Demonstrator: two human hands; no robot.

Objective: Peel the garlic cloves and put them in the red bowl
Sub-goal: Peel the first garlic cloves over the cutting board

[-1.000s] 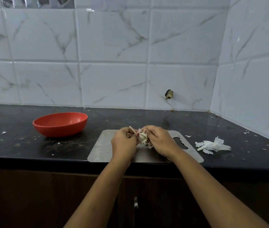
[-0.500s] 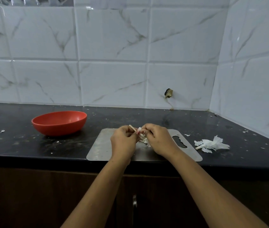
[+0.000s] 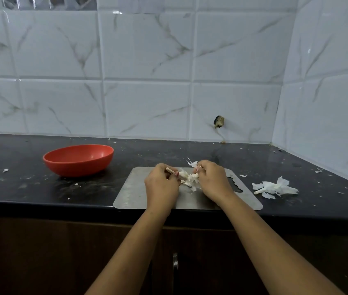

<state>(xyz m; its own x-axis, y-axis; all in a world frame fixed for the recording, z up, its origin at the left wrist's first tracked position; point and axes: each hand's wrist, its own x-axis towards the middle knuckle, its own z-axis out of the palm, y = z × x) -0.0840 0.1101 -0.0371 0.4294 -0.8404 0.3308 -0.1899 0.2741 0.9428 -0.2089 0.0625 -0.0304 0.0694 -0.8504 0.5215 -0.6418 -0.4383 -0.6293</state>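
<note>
Both left hand (image 3: 161,186), right hand (image 3: 212,180) pinch garlic (image 3: 187,177), partly hidden between them.

Fingers (image 3: 199,169) cover much of the garlic (image 3: 187,178) (cloves indistinct); the red bowl (image 3: 77,167) hides its own bottom.

1 bowl (image 3: 77,165), 1 garlic hd (image 3: 187,178), 2 hands (image 3: 162,186) (image 3: 212,182)

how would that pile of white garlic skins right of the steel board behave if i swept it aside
The pile of garlic skins looks thin and papery, so probably very light and floppy; it would likely scatter rather than slide as one. Stray flecks across the black counter suggest bits drift or break off easily. Its stalk piece may be stiffer.
</note>
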